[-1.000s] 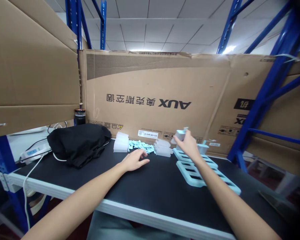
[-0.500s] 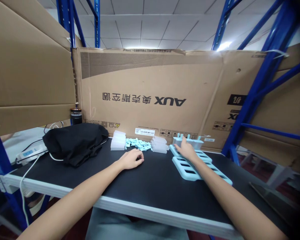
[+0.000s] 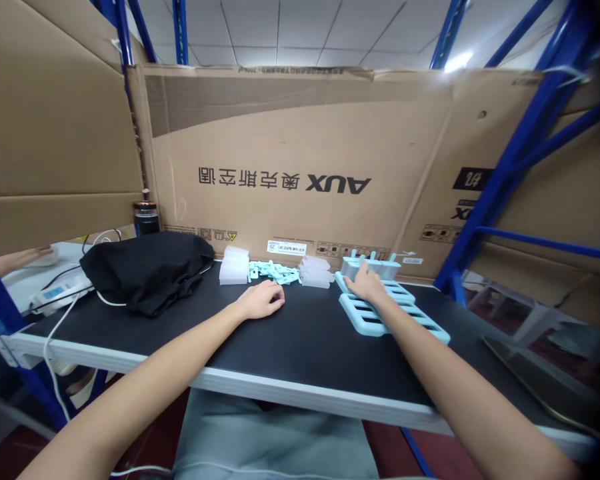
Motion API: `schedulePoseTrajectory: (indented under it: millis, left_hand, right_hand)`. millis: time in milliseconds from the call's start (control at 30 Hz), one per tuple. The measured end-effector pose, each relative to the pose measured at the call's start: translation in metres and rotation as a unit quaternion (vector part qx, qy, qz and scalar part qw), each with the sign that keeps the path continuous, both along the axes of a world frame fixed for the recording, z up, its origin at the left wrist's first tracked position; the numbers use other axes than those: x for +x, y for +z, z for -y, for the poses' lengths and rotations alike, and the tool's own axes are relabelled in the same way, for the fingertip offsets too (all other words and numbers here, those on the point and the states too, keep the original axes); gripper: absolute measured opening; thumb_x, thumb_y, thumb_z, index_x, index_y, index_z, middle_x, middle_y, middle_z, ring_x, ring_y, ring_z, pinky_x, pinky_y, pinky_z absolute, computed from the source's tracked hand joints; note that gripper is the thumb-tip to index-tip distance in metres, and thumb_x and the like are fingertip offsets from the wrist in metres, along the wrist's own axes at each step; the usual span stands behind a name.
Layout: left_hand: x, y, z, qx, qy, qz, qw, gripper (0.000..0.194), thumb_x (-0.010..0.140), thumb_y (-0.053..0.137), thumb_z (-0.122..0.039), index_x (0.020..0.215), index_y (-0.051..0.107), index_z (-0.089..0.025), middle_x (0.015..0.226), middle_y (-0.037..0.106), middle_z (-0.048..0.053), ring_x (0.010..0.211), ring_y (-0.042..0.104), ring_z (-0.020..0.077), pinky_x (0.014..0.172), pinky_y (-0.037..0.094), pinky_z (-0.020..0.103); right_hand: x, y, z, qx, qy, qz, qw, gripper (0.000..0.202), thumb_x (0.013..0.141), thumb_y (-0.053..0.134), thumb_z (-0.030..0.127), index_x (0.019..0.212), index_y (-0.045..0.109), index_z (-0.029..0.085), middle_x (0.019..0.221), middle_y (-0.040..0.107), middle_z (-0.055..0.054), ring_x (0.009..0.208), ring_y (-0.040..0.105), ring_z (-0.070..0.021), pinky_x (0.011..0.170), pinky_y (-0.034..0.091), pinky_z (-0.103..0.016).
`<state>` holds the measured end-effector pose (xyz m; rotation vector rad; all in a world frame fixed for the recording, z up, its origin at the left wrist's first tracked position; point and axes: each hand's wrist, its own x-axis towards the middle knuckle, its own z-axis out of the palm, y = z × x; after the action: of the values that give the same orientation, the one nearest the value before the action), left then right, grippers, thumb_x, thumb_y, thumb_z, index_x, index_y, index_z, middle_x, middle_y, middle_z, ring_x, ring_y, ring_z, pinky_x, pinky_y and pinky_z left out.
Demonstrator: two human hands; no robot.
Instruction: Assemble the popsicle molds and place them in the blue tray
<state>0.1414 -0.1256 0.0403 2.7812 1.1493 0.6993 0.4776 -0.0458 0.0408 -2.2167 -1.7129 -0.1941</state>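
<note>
My left hand (image 3: 263, 300) rests on the black tabletop with its fingers loosely curled in and nothing visible in them. Just beyond it lies a pile of light blue sticks (image 3: 275, 272), between a stack of clear plastic mould cups (image 3: 234, 267) and a second stack of cups (image 3: 315, 272). On the right, my right hand (image 3: 367, 283) closes its fingers around an ice pop mould at the back of a light blue slotted rack (image 3: 363, 317). Several ice pop moulds (image 3: 387, 267) with blue sticks stand upright in a row there. The fingertips are partly hidden.
A black cloth bundle (image 3: 147, 270) lies on the left, with a dark jar (image 3: 146, 217) behind it and a power strip (image 3: 63, 293) beside it. Cardboard (image 3: 280, 133) walls the back. A dark flat device (image 3: 535, 380) lies near the right edge. Another person's hand (image 3: 35, 255) shows far left.
The whole view has tilted downward, so everything sits higher in the picture. My right hand stays at the moulds on the rack, and my left hand keeps its place on the table.
</note>
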Motion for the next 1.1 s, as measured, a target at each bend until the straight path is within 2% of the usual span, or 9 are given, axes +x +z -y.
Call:
schedulePoseTrajectory:
  millis: [100,200,300,400,467,600,767,1000,1100]
  left_hand:
    - [0.001,-0.002,-0.001,0.028,0.018,-0.008,0.999,0.014,0.087,0.047,-0.028,0.086,0.059,-0.02,0.092,0.06,0.004,0.095,0.054,0.0196,0.085,0.045,0.031]
    - [0.001,-0.007,-0.006,0.065,0.063,-0.012,0.996,0.016,0.086,0.048,-0.031,0.09,0.06,-0.02,0.097,0.06,0.006,0.099,0.052,0.0222,0.09,0.043,0.035]
    - [-0.001,-0.012,-0.011,0.076,0.102,-0.022,0.992,0.026,0.086,0.047,-0.036,0.103,0.06,-0.019,0.11,0.059,0.007,0.106,0.049,0.0242,0.095,0.041,0.037]
    - [0.0,-0.014,-0.016,0.061,0.115,-0.04,0.991,0.036,0.088,0.043,-0.039,0.114,0.058,-0.019,0.123,0.055,0.009,0.113,0.045,0.0258,0.1,0.036,0.04]
    - [0.005,-0.013,-0.021,0.054,0.112,-0.048,0.991,0.039,0.088,0.042,-0.041,0.117,0.057,-0.019,0.127,0.053,0.01,0.115,0.044,0.0281,0.1,0.034,0.042]
    - [0.021,-0.01,-0.036,0.059,0.098,-0.048,0.992,0.037,0.085,0.046,-0.041,0.11,0.059,-0.017,0.123,0.055,0.014,0.116,0.041,0.0334,0.097,0.033,0.049]
    - [0.033,-0.01,-0.042,0.054,0.096,-0.016,0.994,0.027,0.085,0.048,-0.035,0.095,0.062,-0.015,0.112,0.057,0.017,0.114,0.04,0.0347,0.098,0.03,0.05]
    - [0.019,0.0,-0.026,0.049,0.093,-0.06,0.993,0.026,0.087,0.047,-0.039,0.095,0.064,-0.02,0.095,0.063,0.011,0.101,0.052,0.0299,0.09,0.037,0.042]
    - [0.004,0.004,-0.023,-0.004,0.029,-0.043,0.999,0.024,0.085,0.052,-0.038,0.096,0.066,-0.023,0.094,0.065,0.006,0.096,0.056,0.0248,0.086,0.041,0.035]
  right_hand:
    - [-0.001,0.009,0.007,0.016,-0.021,0.001,1.0,0.092,0.079,0.045,0.061,0.144,0.013,0.004,0.131,0.04,-0.03,0.122,0.038,-0.043,0.093,0.035,-0.052]
    - [-0.006,0.022,0.015,0.129,-0.036,0.028,0.991,0.091,0.079,0.044,0.061,0.143,0.018,0.001,0.133,0.036,-0.031,0.124,0.034,-0.0448,0.092,0.034,-0.054]
    - [-0.019,0.033,0.021,0.166,0.127,0.113,0.971,0.066,0.085,0.038,0.05,0.131,0.04,0.003,0.125,0.048,-0.026,0.12,0.04,-0.038,0.095,0.034,-0.049]
    - [-0.038,0.038,0.02,0.069,0.342,0.204,0.915,0.047,0.084,0.044,0.041,0.117,0.054,0.01,0.117,0.057,-0.018,0.113,0.045,-0.0301,0.097,0.034,-0.041]
    - [-0.048,0.036,0.017,0.026,0.383,0.241,0.892,0.046,0.081,0.05,0.038,0.119,0.054,0.012,0.116,0.058,-0.016,0.111,0.046,-0.0294,0.093,0.038,-0.039]
    - [-0.056,0.029,0.012,-0.005,0.357,0.27,0.894,0.044,0.078,0.054,0.031,0.118,0.055,0.013,0.113,0.058,-0.016,0.108,0.046,-0.03,0.087,0.041,-0.038]
    - [-0.059,0.025,0.014,0.023,0.346,0.272,0.897,0.033,0.08,0.05,0.03,0.109,0.056,0.015,0.11,0.055,-0.016,0.108,0.044,-0.03,0.086,0.041,-0.038]
    - [-0.073,0.026,0.026,0.039,0.284,0.236,0.929,0.028,0.09,0.035,0.031,0.105,0.052,0.014,0.106,0.055,-0.017,0.1,0.05,-0.028,0.074,0.042,-0.034]
    - [-0.076,0.038,0.033,0.09,0.251,0.191,0.945,0.034,0.092,0.031,0.034,0.113,0.048,0.013,0.11,0.053,-0.018,0.093,0.054,-0.027,0.073,0.041,-0.034]
